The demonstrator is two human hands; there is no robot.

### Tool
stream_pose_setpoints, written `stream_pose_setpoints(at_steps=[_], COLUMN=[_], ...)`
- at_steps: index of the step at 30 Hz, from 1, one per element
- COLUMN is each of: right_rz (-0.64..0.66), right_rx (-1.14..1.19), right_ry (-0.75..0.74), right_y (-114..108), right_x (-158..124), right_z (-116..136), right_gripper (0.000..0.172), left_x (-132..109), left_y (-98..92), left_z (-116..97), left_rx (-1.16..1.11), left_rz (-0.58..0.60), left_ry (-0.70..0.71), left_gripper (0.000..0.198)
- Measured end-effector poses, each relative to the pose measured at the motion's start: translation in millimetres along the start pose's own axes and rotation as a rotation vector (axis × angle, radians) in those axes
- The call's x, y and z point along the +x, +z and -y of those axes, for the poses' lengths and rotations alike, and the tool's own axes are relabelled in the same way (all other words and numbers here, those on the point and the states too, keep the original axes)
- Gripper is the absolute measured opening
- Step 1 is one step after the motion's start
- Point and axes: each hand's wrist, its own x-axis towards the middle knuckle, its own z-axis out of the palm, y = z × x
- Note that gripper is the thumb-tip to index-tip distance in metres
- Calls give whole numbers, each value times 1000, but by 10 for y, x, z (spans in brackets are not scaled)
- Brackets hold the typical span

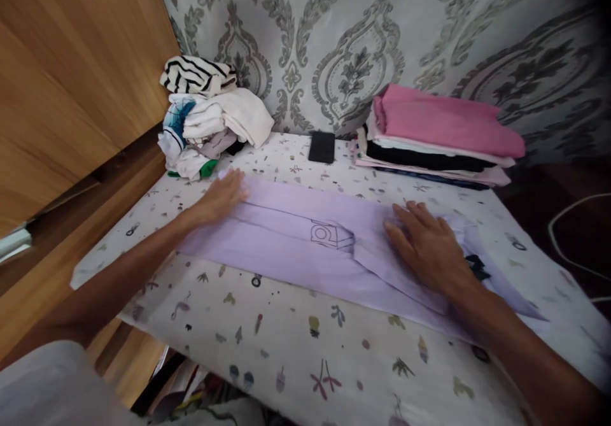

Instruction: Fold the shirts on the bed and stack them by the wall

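A lilac garment (286,254), perhaps a shirt, lies in a long folded strip across the patterned cloth. A small dark line print shows near its middle, and a dark patch sits toward its right end. At the strip's left end my left hand (224,195) rests on the fabric, slightly blurred, its fingers stretched out. My right hand (427,244) lies flat with fingers apart on the right part of the garment. Neither hand grips anything.
Crumpled clothes (210,117) are heaped at the back left. A folded stack (439,123) with a pink piece on top stands back right. Between them lies a small black flat object (321,147). A wooden cabinet (81,76) rises at left; patterned wallpaper (296,37) is behind.
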Motion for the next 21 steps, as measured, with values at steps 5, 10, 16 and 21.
stream_pose_setpoints(at_steps=[5,10,16,21], right_rz=[18,4,-34,-232], right_rx=[16,36,162,256], right_ry=[-138,-105,-76,133], right_y=[9,36,-319,-580], right_x=[-342,-347,-618,-1207], right_z=[174,225,322,-85], right_gripper=[60,56,50,44], left_x=[-464,-645,-625,-227], left_y=[318,302,290,348], left_z=[-229,254,451,-466], left_rx=[158,236,188,17], left_rz=[34,-61,-186,-160], left_ry=[200,60,81,363], left_gripper=[79,74,75,67])
